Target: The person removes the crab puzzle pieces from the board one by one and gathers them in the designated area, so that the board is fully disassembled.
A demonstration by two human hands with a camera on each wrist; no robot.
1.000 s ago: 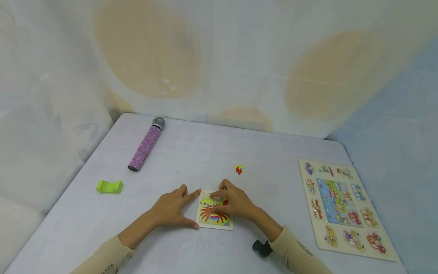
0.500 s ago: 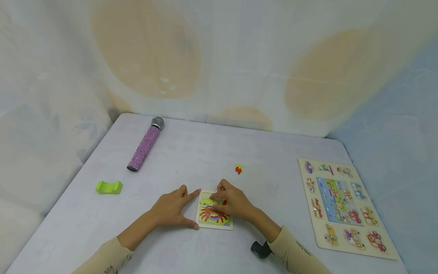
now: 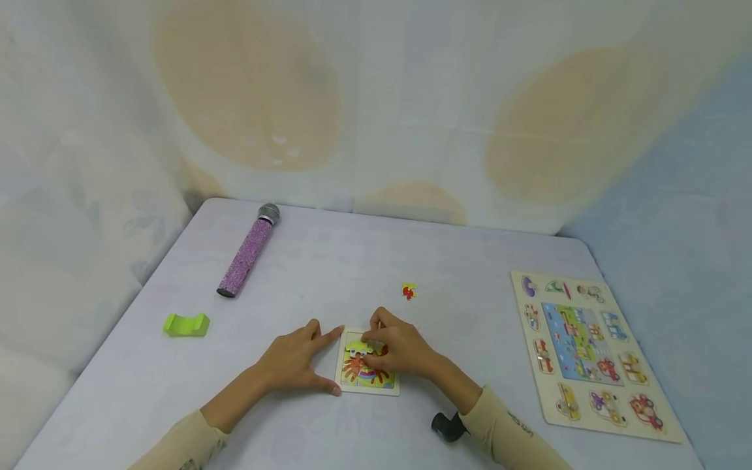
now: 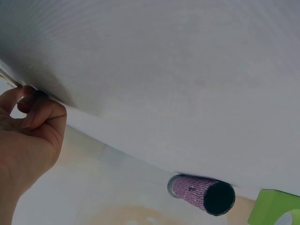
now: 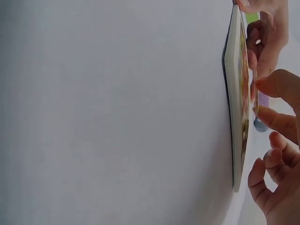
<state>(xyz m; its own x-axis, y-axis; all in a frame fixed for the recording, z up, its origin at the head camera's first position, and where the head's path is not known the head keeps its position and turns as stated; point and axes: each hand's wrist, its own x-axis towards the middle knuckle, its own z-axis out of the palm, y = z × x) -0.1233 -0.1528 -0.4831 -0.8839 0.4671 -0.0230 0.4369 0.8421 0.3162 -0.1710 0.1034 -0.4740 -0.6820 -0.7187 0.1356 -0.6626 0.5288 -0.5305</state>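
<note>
In the head view a small square crab jigsaw puzzle, in a pale wooden tray (image 3: pixel 369 391), lies on the table. My left hand (image 3: pixel 292 360) is at its left side, index fingertip at the far corner and thumb at the near corner, both stretched out. The other left fingers (image 4: pixel 44 115) are curled. With thumb and index finger my right hand (image 3: pixel 405 346) pinches a thin puzzle piece (image 5: pixel 256 93), just above the tray in the right wrist view. The hand hides part of the picture. A loose red and yellow piece (image 3: pixel 408 291) lies beyond the tray.
A purple glittery microphone (image 3: pixel 247 254) lies at the back left, with a green holder-like block (image 3: pixel 186 325) nearer. A large wooden vehicle puzzle board (image 3: pixel 552 391) takes up the right side. Beside the right sleeve is a black object (image 3: pixel 448 427). Cloth walls surround the table.
The right hand and the pinched piece have shifted only slightly over the tray. The left hand keeps its place at the tray's side. The head view has moved a little.
</note>
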